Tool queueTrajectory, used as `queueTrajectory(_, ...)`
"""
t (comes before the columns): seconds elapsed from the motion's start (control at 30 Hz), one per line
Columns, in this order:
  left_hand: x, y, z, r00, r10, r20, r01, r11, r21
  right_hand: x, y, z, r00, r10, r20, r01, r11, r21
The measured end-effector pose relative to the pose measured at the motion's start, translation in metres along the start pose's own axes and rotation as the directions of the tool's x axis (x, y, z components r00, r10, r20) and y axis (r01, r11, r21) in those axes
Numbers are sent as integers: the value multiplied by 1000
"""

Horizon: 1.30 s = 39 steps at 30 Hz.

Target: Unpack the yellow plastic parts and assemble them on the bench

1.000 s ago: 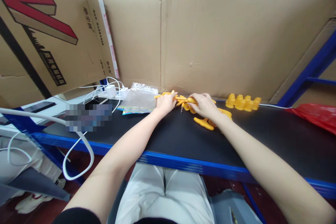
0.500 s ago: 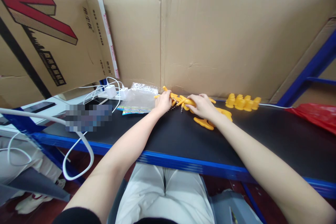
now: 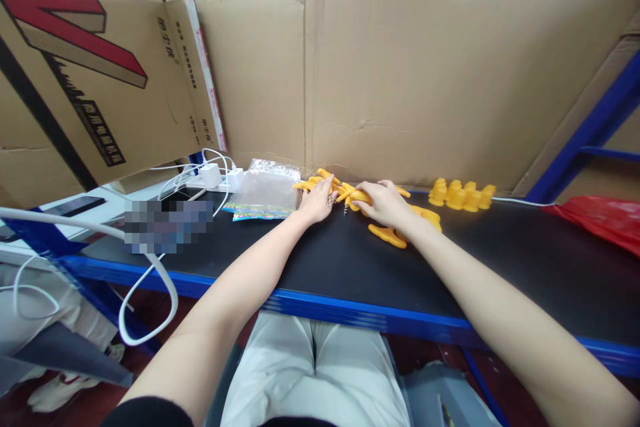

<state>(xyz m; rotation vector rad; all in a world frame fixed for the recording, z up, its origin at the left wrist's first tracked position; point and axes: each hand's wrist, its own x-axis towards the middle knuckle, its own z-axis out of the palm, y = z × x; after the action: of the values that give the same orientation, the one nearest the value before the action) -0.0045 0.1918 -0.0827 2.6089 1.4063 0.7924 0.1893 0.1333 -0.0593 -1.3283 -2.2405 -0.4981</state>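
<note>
Found left hand (image 3: 317,202) well apart from right hand (image 3: 383,203), fingers stretched over smooth yellow pieces (image 3: 304,185); cannot tell whether gripping. Observed right thumb and fingers closed around rounded yellow handle (image 3: 362,197), above rear of black shelf (image 3: 320,260). Counted at least two coiled metal spirals (image 3: 345,211) near left fingertips, at least four stepped yellow cups (image 3: 470,197) standing to the right.

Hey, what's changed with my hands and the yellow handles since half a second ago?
Your left hand has come slightly rightward and toward you, flattening out; the yellow handle whose end poked up beside it now sits lower and further right. Whether you let go isn't clear. Your right hand stays around another yellow handle; the cup-like yellow pieces, clear plastic bag and red bag stayed put.
</note>
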Motion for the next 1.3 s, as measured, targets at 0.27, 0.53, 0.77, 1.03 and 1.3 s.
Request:
queueTrajectory(0.27,2,-9,11,984,-70,162,61,996,58,0,-1,-2,1000,7,14,-7,1000,-6)
queueTrajectory(0.53,0,-2,6,972,-127,199,105,988,116,0,-2,-3,999,10,38,-10,1000,1)
queueTrajectory(0.77,1,4,-1,973,-222,61,217,973,83,0,-1,-2,999,12,36,-13,1000,17)
queueTrajectory(1.03,0,7,-10,953,-300,-50,302,952,47,1,11,-7,997,82,3,-82,997,4)
queueTrajectory(1.3,1,9,-13,956,-255,-142,257,966,-2,-10,74,-17,865,419,-276,-446,894,-42)
